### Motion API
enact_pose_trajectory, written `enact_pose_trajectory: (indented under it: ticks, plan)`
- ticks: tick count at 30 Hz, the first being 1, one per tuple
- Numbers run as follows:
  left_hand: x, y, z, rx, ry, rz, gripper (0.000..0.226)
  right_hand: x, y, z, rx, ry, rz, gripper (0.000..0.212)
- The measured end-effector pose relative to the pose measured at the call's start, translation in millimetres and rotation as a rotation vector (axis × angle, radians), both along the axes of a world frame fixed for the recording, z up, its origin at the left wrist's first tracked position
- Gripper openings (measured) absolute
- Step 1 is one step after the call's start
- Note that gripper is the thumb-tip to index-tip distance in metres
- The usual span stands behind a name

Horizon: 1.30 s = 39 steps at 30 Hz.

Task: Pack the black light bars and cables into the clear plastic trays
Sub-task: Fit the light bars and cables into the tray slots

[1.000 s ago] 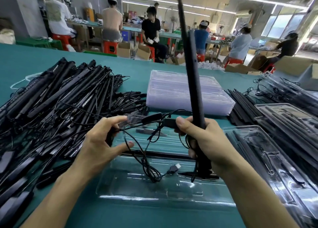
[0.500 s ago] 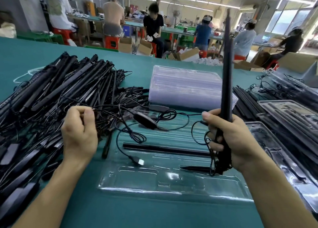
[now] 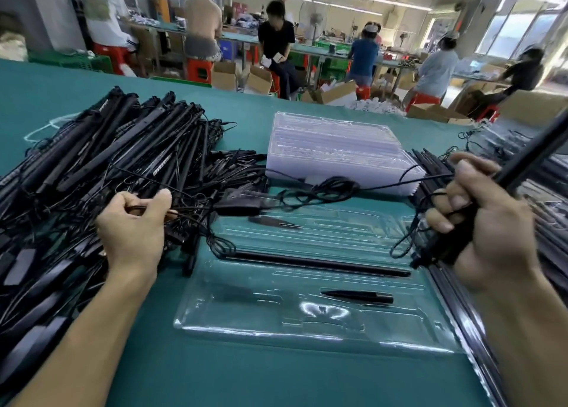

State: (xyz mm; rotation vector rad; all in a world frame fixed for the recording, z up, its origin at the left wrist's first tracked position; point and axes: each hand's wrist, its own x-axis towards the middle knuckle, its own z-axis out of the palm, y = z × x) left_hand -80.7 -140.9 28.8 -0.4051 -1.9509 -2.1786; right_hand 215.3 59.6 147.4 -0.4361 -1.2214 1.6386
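Pile of light bars [image 3: 107, 160]: a tangled heap of black bars and thin wires. It covers the left of the green table [image 3: 246, 379] from far to near and crowds the space around the left hand.
Left hand [image 3: 132, 225]: it sits at the pile's right edge with fingers curled. The thumb and fingertips are pinched together on a thin black cable.
Cable [image 3: 322, 188]: it leads right from the left hand and passes a black inline box [image 3: 238, 206]. It loops over the near tray's far rim, then stretches on to the right hand.
Near tray [image 3: 307, 333]: clear plastic, lying flat at centre near. One long seated bar [image 3: 316, 263] lies across its middle. A short black piece [image 3: 358, 296] sits in a nearer pocket on the right.
Tray stack [image 3: 332, 148]: nested clear trays at centre far, just beyond the cable loops.
Loose bars [image 3: 430, 163]: a fan of black bars just right of the stack, partly hidden by the right hand.
Right hand [image 3: 479, 222]: it is raised over the near tray's right end. The fist is clamped round the lower part of the held light bar, with loops of cable caught under the fingers.
Held light bar [image 3: 534, 151]: it tilts up and to the right, and its top runs out of view.
Filled trays [image 3: 550, 191]: at far right behind the right hand, blurred, with dark parts inside.
Background: people sit at benches among cartons and red stools.
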Motion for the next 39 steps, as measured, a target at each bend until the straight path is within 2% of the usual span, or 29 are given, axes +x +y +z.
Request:
enact_pose_trajectory:
  ticks: [3, 6, 8, 11, 14, 17, 21, 22, 24, 25, 26, 28, 29, 32, 36, 39]
  plan:
    - [-1, 0, -2, 0.008, 0.064, -0.063, 0.037, -9, -9, -12, -0.036, -0.117, 0.098, 0.020]
    - [0, -1, 0, 0.042, 0.136, -0.078, 0.041, -23, -22, -23, -0.077, -0.173, 0.292, 0.035]
    - [1, -2, 1, 0.045, 0.167, -0.081, 0.043, -34, -30, -26, -0.068, -0.275, 0.419, 0.037]
    - [3, -3, 3, 0.017, 0.161, -0.094, 0.042, -55, -47, -26, 0.087, -0.520, 0.580, 0.034]
    - [3, -2, 6, 0.026, 0.128, -0.148, 0.041, -85, -72, -34, 0.229, -0.630, 0.727, 0.047]
    - [6, -4, 9, 0.075, 0.081, -0.213, 0.042, -120, -91, -50, 0.184, -0.712, 0.715, 0.051]
    - [8, -4, 15, 0.124, 0.019, -0.315, 0.039, -153, -101, -64, 0.150, -0.918, 0.694, 0.033]
    - [8, -4, 17, 0.165, 0.002, -0.363, 0.038, -159, -102, -69, 0.173, -0.949, 0.695, 0.040]
    - [7, -5, 19, 0.224, -0.029, -0.443, 0.037, -169, -105, -78, 0.201, -1.011, 0.660, 0.065]
    - [7, -6, 19, 0.235, -0.045, -0.473, 0.037, -173, -106, -82, 0.207, -1.037, 0.639, 0.068]
    - [6, -6, 20, 0.244, -0.060, -0.496, 0.037, -176, -108, -83, 0.226, -1.052, 0.627, 0.058]
    - [6, -7, 20, 0.255, -0.070, -0.524, 0.038, -180, -111, -85, 0.277, -1.103, 0.599, 0.021]
    - [7, -7, 21, 0.250, -0.051, -0.521, 0.037, -181, -111, -86, 0.298, -1.117, 0.570, 0.014]
    - [5, -11, 22, 0.208, 0.029, -0.439, 0.038, -177, -110, -79, 0.223, -1.006, 0.536, 0.019]
    - [-6, -14, 20, 0.217, 0.009, -0.289, 0.040, -154, -91, -42, -0.079, -0.699, 0.543, 0.023]
    - [-10, -13, 17, 0.147, 0.082, -0.239, 0.041, -140, -69, -22, -0.296, -0.542, 0.493, 0.034]
